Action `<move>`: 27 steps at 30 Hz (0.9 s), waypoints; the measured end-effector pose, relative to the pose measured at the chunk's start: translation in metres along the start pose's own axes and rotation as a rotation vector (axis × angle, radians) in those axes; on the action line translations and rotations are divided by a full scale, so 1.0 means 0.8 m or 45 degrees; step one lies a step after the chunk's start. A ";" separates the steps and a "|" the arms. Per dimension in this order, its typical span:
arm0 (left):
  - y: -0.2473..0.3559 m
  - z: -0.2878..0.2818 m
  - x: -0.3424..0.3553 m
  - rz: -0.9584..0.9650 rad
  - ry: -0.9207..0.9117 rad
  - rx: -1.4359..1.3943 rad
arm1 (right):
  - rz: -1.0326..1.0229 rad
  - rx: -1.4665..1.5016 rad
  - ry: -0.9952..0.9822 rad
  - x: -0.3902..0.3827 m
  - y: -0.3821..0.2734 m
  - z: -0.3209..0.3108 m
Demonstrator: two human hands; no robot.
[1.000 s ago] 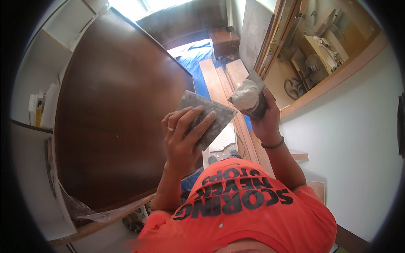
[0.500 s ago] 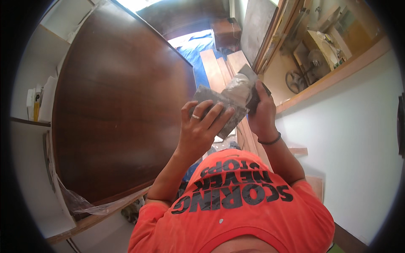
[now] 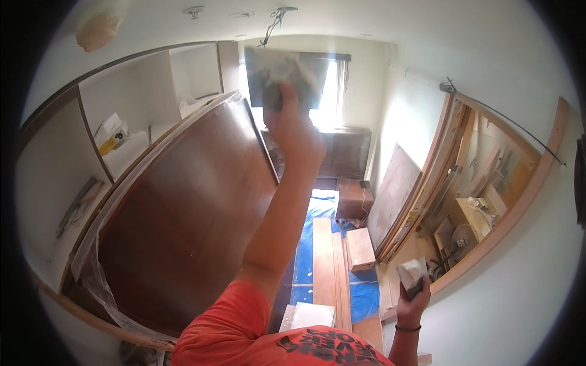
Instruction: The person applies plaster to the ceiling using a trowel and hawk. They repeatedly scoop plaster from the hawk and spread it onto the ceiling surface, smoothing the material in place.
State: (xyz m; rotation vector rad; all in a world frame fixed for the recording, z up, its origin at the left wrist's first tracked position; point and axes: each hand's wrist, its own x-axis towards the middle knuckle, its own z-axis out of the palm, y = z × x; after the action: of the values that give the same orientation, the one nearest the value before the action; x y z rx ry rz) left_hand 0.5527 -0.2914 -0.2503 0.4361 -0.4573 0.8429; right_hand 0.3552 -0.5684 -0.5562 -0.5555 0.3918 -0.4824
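Note:
My left hand (image 3: 294, 125) is raised high toward the ceiling, its fingers closed round a flat putty scraper (image 3: 285, 70). Pale putty seems to smear the blade, which is blurred against the bright window. Low on the right, my right hand (image 3: 414, 304) grips a second flat scraper (image 3: 417, 284). A whitish lump of putty (image 3: 412, 268) sits on that blade.
A large dark wooden panel (image 3: 189, 219) leans at left before white shelves (image 3: 131, 85). Loose wires (image 3: 276, 23) hang from the ceiling. Planks (image 3: 323, 262) and a box (image 3: 360, 247) lie on blue sheeting (image 3: 364, 296). A wood-framed opening (image 3: 552, 137) is at right.
The two scrapers, close together before, are now apart. My left hand has gone up with its scraper; my right has dropped to the right, holding the putty. The view has tilted up to the ceiling.

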 end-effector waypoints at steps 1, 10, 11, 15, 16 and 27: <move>-0.006 0.034 0.018 0.103 -0.085 -0.139 | -0.028 0.029 0.010 -0.003 -0.005 -0.014; -0.019 0.131 0.058 -0.118 0.182 -0.236 | -0.350 0.064 0.480 -0.063 -0.054 -0.187; -0.025 0.127 0.060 -0.045 0.139 -0.141 | -0.370 0.065 0.516 -0.070 -0.057 -0.200; -0.042 0.108 0.064 0.000 0.045 -0.009 | -0.443 0.091 0.439 -0.084 -0.068 -0.210; -0.044 0.104 0.058 -0.135 0.097 -0.010 | -0.431 0.103 0.595 -0.084 -0.067 -0.201; -0.012 -0.135 -0.299 -0.214 -1.105 0.449 | 0.233 0.431 -0.277 -0.055 0.001 0.027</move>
State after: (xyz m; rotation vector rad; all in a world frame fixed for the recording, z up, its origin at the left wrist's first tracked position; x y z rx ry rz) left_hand 0.4442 -0.3836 -0.4709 1.1641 -1.0571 0.5350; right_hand 0.3297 -0.5357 -0.5302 -0.2371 0.1456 -0.2990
